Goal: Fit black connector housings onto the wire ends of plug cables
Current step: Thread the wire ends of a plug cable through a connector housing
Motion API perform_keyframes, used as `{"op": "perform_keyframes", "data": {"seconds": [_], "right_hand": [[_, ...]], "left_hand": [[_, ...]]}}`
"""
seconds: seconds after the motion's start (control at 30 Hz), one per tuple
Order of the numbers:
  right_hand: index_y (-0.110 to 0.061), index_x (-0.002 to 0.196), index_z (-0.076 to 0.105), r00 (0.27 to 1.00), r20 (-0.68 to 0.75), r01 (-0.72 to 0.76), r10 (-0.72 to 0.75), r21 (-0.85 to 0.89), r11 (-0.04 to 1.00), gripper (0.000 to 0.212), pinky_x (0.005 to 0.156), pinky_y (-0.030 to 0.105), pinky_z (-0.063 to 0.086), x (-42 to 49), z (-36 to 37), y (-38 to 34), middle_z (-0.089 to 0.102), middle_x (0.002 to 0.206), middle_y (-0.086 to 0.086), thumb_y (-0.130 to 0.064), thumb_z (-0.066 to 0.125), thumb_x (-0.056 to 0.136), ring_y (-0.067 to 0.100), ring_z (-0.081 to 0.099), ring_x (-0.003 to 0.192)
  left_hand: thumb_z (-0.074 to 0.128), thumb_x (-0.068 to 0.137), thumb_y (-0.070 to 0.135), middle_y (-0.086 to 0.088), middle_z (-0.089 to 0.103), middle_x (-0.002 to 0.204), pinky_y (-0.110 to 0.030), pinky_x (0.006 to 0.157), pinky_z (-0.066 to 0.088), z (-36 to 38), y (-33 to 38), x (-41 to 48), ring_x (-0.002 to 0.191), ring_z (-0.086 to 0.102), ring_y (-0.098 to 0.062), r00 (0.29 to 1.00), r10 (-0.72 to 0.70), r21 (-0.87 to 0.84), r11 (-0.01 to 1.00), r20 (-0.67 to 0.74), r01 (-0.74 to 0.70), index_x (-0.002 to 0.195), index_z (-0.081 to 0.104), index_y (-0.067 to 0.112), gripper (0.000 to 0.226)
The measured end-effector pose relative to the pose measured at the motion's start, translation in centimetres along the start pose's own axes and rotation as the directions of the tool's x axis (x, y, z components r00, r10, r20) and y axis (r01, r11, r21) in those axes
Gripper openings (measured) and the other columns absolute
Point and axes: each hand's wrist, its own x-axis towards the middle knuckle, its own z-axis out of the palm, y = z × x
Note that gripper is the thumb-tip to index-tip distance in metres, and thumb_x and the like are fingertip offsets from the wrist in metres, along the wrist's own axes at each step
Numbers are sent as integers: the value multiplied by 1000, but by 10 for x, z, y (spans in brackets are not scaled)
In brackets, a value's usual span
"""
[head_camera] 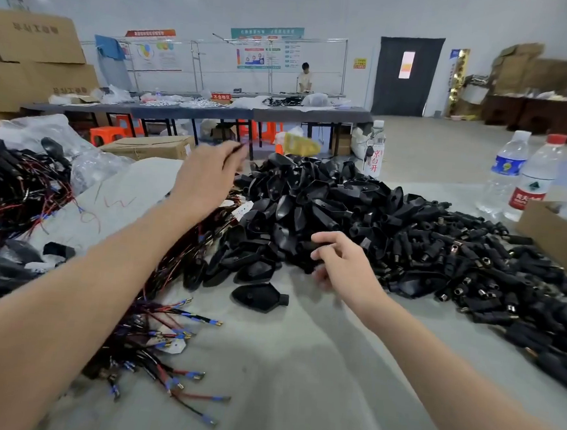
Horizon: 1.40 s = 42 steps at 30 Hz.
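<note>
blue-label bottle (508, 170) beside red-cap bottle (534, 180), right | cardboard boxes (36, 39) stacked left | orange stool (108, 135) near far table (282, 114)

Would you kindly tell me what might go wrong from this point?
1. The right hand reaches into the loose housing pile, so pieces may slide down.
2. The left hand pinches a blurred dark strand at its fingertips; so thin a grip may slip.
3. The tangled wire ends lie beside the left forearm and may snag.

Head-worn wide-angle view, close above the bench (297, 383), faces forward-down toward the housings pile (326, 211) at 12 o'clock.
</note>
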Motion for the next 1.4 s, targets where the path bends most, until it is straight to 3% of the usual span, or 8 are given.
{"op": "perform_keyframes", "data": {"seconds": [0.17, 0.33, 0.5, 0.6, 0.73, 0.93, 1.17, 1.4], "right_hand": [[-27, 115, 61, 999, 45, -38, 29, 211, 977, 21, 50, 18, 49, -12, 7, -23, 68, 108, 3, -26, 43, 103, 13, 66, 65], [-32, 107, 64, 992, 100, -119, 81, 477, 871, 21, 56, 28, 55, -39, 0, -21, 76, 103, -1, -44, 48, 101, 19, 73, 73], [-27, 101, 73, 992, 111, -82, 65, 158, 984, 24, 38, 17, 29, -71, -18, 23, 59, 66, -8, -21, 50, 103, 9, 46, 42], [-20, 110, 69, 993, 117, -3, 7, -40, 999, 24, 39, 13, 32, -78, -24, 40, 58, 58, -14, -12, 47, 104, 1, 43, 40], [-29, 96, 62, 997, 0, 80, -82, -178, 981, 9, 53, 8, 39, -77, -24, 51, 67, 69, -21, -24, 55, 100, -5, 56, 55], [-38, 83, 56, 992, 65, 121, -104, -360, 925, 20, 60, 13, 39, -63, -25, 68, 66, 71, -19, -27, 53, 100, -2, 54, 60], [-43, 87, 59, 989, 104, 146, -109, -490, 860, 26, 61, 17, 40, -64, -30, 74, 62, 75, -25, -34, 42, 104, 1, 57, 70], [-45, 74, 46, 972, 44, 215, -230, -551, 806, 31, 55, 22, 38, -66, -25, 68, 59, 71, -16, -34, 41, 103, 5, 54, 64]], "left_hand": [[39, 107, 36, 7, 74, 85, -7, 58, 45, -33, 82, 6, 70, 63, 9, 981, -149, -617, 786, -122, 43, 113, 63, 21, 29], [40, 106, 38, 6, 74, 85, -25, 64, 51, 23, 106, -67, 75, 60, -12, 888, -441, -880, 359, 132, 310, 102, 65, 29, 27], [43, 105, 37, 2, 63, 79, -27, 57, 46, 91, 110, -142, 65, 57, -13, 697, -572, -860, -33, 434, 509, 100, 65, 20, 29], [52, 100, 37, -3, 64, 71, -31, 58, 44, 109, 114, -170, 60, 58, -18, 710, -430, -753, 95, 558, 651, 91, 64, 12, 29], [54, 101, 32, -5, 73, 76, -33, 63, 52, 111, 113, -179, 67, 65, -17, 789, -328, -726, 317, 519, 610, 92, 69, 11, 27], [58, 99, 32, 1, 65, 60, -22, 58, 50, 113, 93, -175, 60, 60, -10, 761, -495, -774, 243, 419, 584, 88, 69, 12, 25], [50, 102, 36, 2, 64, 68, -30, 60, 53, 108, 87, -169, 61, 61, -14, 718, -548, -846, 32, 430, 532, 89, 65, 7, 35], [59, 100, 24, 0, 70, 72, -24, 66, 54, 109, 104, -181, 68, 63, -12, 849, -325, -781, 350, 417, 517, 94, 67, 10, 17]]}}
